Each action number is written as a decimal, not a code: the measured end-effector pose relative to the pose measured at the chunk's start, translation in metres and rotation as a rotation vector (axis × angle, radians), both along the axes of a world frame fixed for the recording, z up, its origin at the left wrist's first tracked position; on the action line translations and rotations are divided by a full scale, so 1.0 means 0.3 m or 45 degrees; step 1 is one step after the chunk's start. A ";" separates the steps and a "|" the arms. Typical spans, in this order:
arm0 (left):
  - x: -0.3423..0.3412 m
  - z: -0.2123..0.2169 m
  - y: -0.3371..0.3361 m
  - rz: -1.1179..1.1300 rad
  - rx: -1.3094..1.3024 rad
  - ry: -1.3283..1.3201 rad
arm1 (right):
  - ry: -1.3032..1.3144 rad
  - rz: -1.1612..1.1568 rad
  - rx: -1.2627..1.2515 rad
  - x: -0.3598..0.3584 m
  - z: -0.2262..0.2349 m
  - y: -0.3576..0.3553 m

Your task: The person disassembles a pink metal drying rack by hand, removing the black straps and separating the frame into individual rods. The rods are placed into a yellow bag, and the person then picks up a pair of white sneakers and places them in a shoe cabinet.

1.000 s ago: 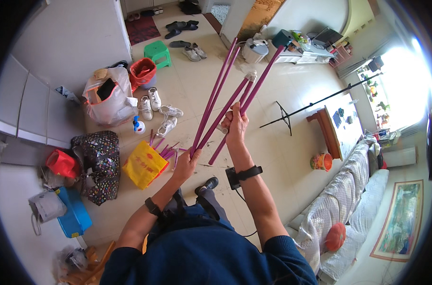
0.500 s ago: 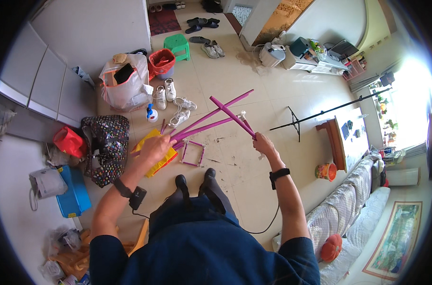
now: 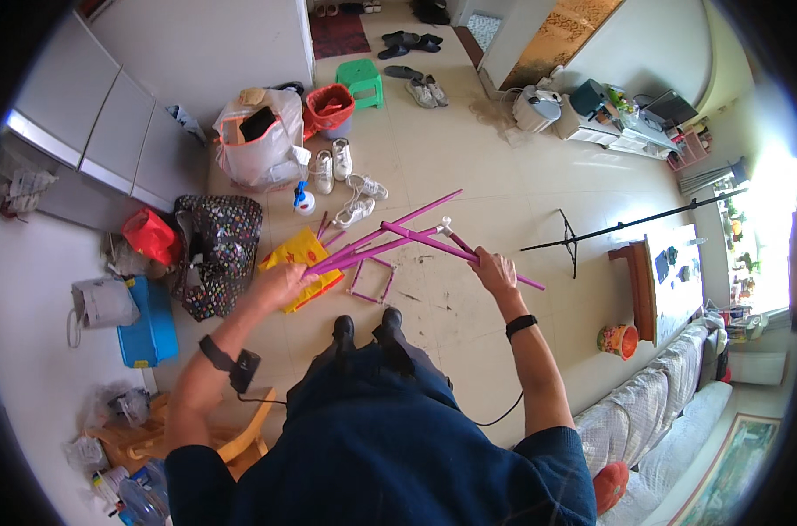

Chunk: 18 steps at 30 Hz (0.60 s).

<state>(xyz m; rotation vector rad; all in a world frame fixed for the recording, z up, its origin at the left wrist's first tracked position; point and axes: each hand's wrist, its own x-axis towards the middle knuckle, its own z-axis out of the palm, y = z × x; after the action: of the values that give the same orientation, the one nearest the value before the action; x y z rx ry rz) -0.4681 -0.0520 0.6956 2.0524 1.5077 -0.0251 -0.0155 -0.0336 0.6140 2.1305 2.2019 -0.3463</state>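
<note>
The left hand (image 3: 284,282) has its fingers curled shut around the near ends of a bundle of purple rods (image 3: 377,241), which fan out from that grip and run up and to the right above the floor. The right hand (image 3: 495,270) is closed around a single purple rod (image 3: 455,250) that crosses the others at an angle, its far end carrying a small white fitting (image 3: 447,224) and its near end sticking out past the hand to the right. A black band sits on each wrist.

Below the rods, on the pale tiled floor (image 3: 469,175), lies a square purple frame (image 3: 372,280), just ahead of the person's black shoes (image 3: 368,329). A yellow bag (image 3: 304,261) lies under the left hand, with more purple rods beside it. To its left stands a dark patterned bag (image 3: 219,250), with a red bag (image 3: 149,235) beyond it. Farther off are white sneakers (image 3: 333,164), a spray bottle (image 3: 303,201), a white plastic bag (image 3: 258,145), a red basket (image 3: 330,105) and a green stool (image 3: 362,79). A black stand (image 3: 609,232) lies on the floor well to the right, near a wooden table (image 3: 657,280).
</note>
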 end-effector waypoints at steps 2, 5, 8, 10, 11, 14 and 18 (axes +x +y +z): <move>-0.033 0.026 0.025 -0.041 -0.027 -0.028 | -0.076 0.128 0.010 0.041 0.015 -0.004; -0.067 0.057 0.055 -0.036 -0.006 -0.085 | 0.036 0.248 0.115 0.089 0.050 0.000; -0.079 0.080 0.061 -0.044 0.000 -0.080 | 0.068 0.299 0.148 0.122 0.087 -0.008; -0.081 0.095 0.059 -0.052 0.019 -0.048 | 0.131 0.344 0.194 0.139 0.108 -0.026; -0.082 0.102 0.058 -0.087 0.027 -0.081 | 0.132 0.351 0.183 0.146 0.117 -0.038; -0.096 0.124 0.061 -0.141 0.090 -0.062 | 0.186 0.380 0.223 0.159 0.141 -0.084; -0.116 0.136 0.081 -0.187 0.097 -0.089 | 0.219 0.385 0.305 0.169 0.180 -0.140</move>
<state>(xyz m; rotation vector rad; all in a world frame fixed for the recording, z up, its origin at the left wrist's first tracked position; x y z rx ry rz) -0.5029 -0.0276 0.7364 2.1979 1.3321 0.0469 0.0352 -0.0754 0.6681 1.8849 2.7413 -0.2665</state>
